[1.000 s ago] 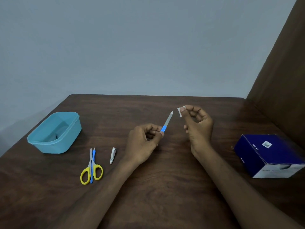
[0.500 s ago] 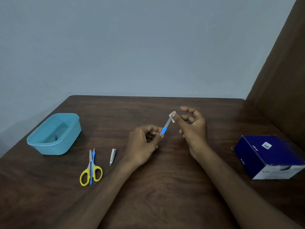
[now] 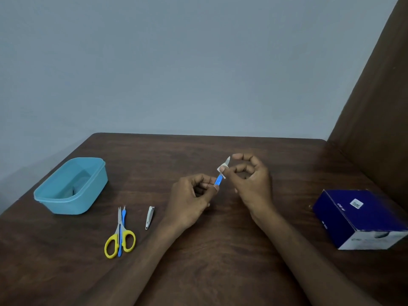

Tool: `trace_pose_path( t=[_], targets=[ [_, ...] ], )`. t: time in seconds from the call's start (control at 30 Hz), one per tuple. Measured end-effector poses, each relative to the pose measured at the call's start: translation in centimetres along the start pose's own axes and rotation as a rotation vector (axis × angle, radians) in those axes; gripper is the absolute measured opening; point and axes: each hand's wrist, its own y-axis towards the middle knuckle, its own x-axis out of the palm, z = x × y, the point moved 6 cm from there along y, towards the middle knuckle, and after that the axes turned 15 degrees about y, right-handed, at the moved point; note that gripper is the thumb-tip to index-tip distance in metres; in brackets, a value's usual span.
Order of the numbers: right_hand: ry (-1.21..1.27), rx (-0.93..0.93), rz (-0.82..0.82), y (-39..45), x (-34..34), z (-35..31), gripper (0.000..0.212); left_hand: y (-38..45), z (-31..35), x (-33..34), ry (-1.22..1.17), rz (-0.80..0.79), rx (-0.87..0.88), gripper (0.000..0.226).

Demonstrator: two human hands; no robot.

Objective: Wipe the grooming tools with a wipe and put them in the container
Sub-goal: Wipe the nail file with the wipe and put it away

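My left hand [image 3: 189, 199] pinches the blue handle of a nail file [image 3: 219, 180], its metal blade pointing up and away. My right hand [image 3: 251, 182] pinches a small white wipe [image 3: 221, 169] folded around the middle of the blade; only the blade tip shows above it. On the table to the left lie yellow-handled scissors [image 3: 120, 237], a thin blue-handled tool [image 3: 121, 230] across them, and a small silver nail clipper [image 3: 149, 217]. A teal plastic container [image 3: 70, 186] stands at the far left with something dark inside.
A dark blue box [image 3: 362, 217] sits at the right near the table's edge. A brown panel [image 3: 375, 96] rises along the right side. The wooden table [image 3: 198, 261] meets a grey wall at the back.
My right hand has brought the wipe from beside the file's tip onto the blade and slid it down toward the blue handle. My left hand has stayed in place.
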Motion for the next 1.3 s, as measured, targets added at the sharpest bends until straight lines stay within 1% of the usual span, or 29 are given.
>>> trace_pose_path(
  t=[0.1, 0.23, 0.3, 0.33, 0.4, 0.47, 0.53, 0.63, 0.73, 0.8, 0.87, 0.93, 0.97, 1.03, 1.13, 1.2, 1.3],
  targets=[
    [0.044, 0.009, 0.088, 0.7, -1.0, -0.5, 0.038, 0.1, 0.0, 0.2, 0.051, -0.008, 0.024, 0.008],
    [0.180, 0.026, 0.238, 1.1, -2.4, -0.6, 0.030, 0.1, 0.1, 0.3, 0.073, -0.013, 0.028, 0.008],
    [0.222, 0.027, 0.256, 0.9, -2.6, -0.8, 0.025, 0.0, 0.1, 0.1, 0.050, -0.006, 0.015, 0.008],
    [0.227, 0.025, 0.229, 0.8, -2.4, -0.9, 0.023, 0.0, 0.1, 0.1, 0.028, -0.003, 0.004, 0.008],
    [0.211, -0.002, 0.119, 0.3, -1.7, -1.4, 0.026, 0.1, 0.0, 0.0, -0.008, 0.009, -0.012, 0.011],
    [0.113, -0.065, -0.011, -0.2, -0.7, -1.6, 0.032, 0.2, -0.1, -0.1, -0.011, 0.020, -0.014, 0.012],
    [-0.028, -0.102, -0.058, -0.5, -0.1, -1.4, 0.036, 0.1, 0.0, -0.1, -0.009, 0.020, -0.005, 0.012],
    [-0.136, -0.135, 0.008, -0.2, -0.6, -1.3, 0.036, 0.0, 0.1, -0.1, -0.028, 0.016, 0.002, 0.011],
    [-0.141, -0.142, 0.052, 0.4, -1.0, -1.3, 0.034, 0.1, 0.2, 0.0, -0.007, 0.003, 0.019, 0.009],
    [-0.085, -0.114, 0.097, 0.7, -1.4, -1.3, 0.032, 0.0, 0.3, 0.0, 0.012, -0.008, 0.023, 0.008],
    [0.004, -0.064, 0.180, 1.0, -2.1, -1.3, 0.029, 0.0, 0.3, 0.1, 0.023, -0.016, 0.025, 0.009],
    [0.090, -0.021, 0.246, 1.2, -2.8, -1.2, 0.022, 0.0, 0.3, 0.1, 0.014, -0.016, 0.022, 0.010],
    [0.113, 0.001, 0.248, 1.2, -2.8, -1.1, 0.016, 0.1, 0.2, 0.0, 0.001, -0.007, 0.015, 0.011],
    [0.117, 0.058, 0.175, 0.9, -2.2, -0.7, 0.005, 0.1, 0.1, -0.1, -0.057, 0.020, -0.017, 0.012],
    [0.112, 0.168, 0.016, -0.2, -0.3, 0.3, 0.003, 0.0, 0.1, -0.3, -0.130, 0.040, -0.033, 0.011],
    [0.129, 0.201, -0.045, -0.8, 0.5, 0.5, 0.009, -0.1, 0.2, -0.4, -0.127, 0.060, -0.020, 0.013],
    [0.177, 0.235, -0.082, -1.1, 1.0, 0.1, 0.022, 0.1, 0.3, -0.6, -0.089, 0.096, -0.011, 0.015]
  ],
)
